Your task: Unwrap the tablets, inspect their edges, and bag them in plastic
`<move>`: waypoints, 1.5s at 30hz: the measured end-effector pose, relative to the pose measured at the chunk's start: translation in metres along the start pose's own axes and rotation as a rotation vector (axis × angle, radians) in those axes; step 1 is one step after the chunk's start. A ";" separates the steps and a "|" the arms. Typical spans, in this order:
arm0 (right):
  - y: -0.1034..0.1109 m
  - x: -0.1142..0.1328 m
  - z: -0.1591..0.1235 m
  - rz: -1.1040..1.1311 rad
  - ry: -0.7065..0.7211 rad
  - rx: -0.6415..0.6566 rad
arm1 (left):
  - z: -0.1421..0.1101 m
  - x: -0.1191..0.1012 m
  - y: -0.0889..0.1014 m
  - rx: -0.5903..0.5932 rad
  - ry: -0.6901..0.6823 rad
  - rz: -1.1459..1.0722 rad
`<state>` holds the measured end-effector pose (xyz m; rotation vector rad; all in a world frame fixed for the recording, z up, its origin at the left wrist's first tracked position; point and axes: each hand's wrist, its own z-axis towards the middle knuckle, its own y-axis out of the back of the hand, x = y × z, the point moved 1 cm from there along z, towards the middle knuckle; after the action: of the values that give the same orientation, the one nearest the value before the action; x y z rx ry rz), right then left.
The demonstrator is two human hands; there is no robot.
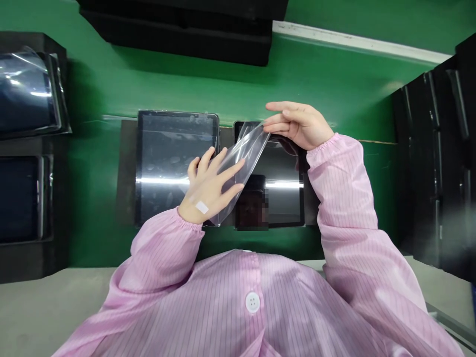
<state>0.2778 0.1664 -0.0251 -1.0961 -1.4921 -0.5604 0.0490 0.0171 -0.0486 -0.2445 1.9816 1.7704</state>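
Note:
A sheet of clear plastic film (252, 147) stretches slantwise between my two hands, above two tablets. My right hand (303, 124) pinches its upper corner between the fingers, over the top of the right tablet (286, 203). Fingers spread, my left hand (210, 191) is at the lower end of the film, which drapes across its back; a small white patch sits near the wrist. Beneath that hand lies the left tablet (167, 148), its screen smudged and glossy. The right tablet's dark screen reflects a light bar. Both tablets rest on dark pads (126, 173).
Two film-wrapped tablets (22, 94) lie on black foam (55, 258) at the left. A black foam block (186, 39) stands at the back. Black slotted racks (416, 168) line the right side of the green table (334, 79). A white strip (353, 43) crosses the back.

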 end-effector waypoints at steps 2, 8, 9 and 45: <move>0.000 0.000 0.000 -0.014 -0.003 -0.013 | 0.000 0.000 -0.001 -0.015 -0.011 -0.012; -0.004 0.002 -0.001 -0.024 -0.041 -0.049 | -0.001 0.001 -0.001 -0.027 -0.025 -0.042; -0.004 0.002 -0.001 -0.035 -0.050 -0.053 | -0.001 0.002 -0.002 -0.034 -0.030 -0.045; -0.077 -0.060 -0.196 0.245 0.236 -0.380 | -0.040 -0.033 -0.045 -0.181 -0.124 -0.196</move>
<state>0.3044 -0.0505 -0.0172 -1.4286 -1.0516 -0.7894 0.0884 -0.0346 -0.0716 -0.3658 1.6536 1.7926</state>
